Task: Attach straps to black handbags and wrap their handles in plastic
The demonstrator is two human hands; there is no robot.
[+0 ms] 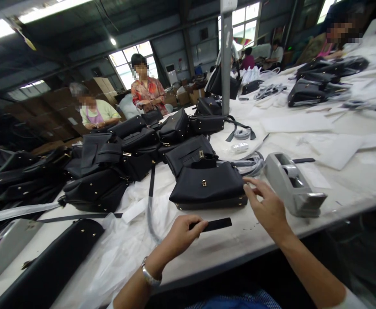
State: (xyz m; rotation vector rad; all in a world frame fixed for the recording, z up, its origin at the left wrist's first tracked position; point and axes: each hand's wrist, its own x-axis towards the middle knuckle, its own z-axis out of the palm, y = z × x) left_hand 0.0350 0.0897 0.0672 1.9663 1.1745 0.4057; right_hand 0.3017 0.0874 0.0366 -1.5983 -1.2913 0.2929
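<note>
My left hand (185,234), with a bracelet (151,274) at its wrist, is closed on a flat black strap (219,224). The strap's bare end points right, just in front of a black handbag (212,189) with a gold clasp. At the bag's right edge, my right hand (268,209) has its thumb and forefinger bent together on the corner. Left of the bag runs a strap partly wrapped in clear film (149,212); whether it joins the held one is hidden. A second black handbag (191,155) lies directly behind.
A grey tape dispenser (292,184) stands right of my right hand, another (9,249) at far left. Black bags (136,137) are heaped to the left and behind. A metal post (226,64) rises from the white table (345,184). Several people work beyond.
</note>
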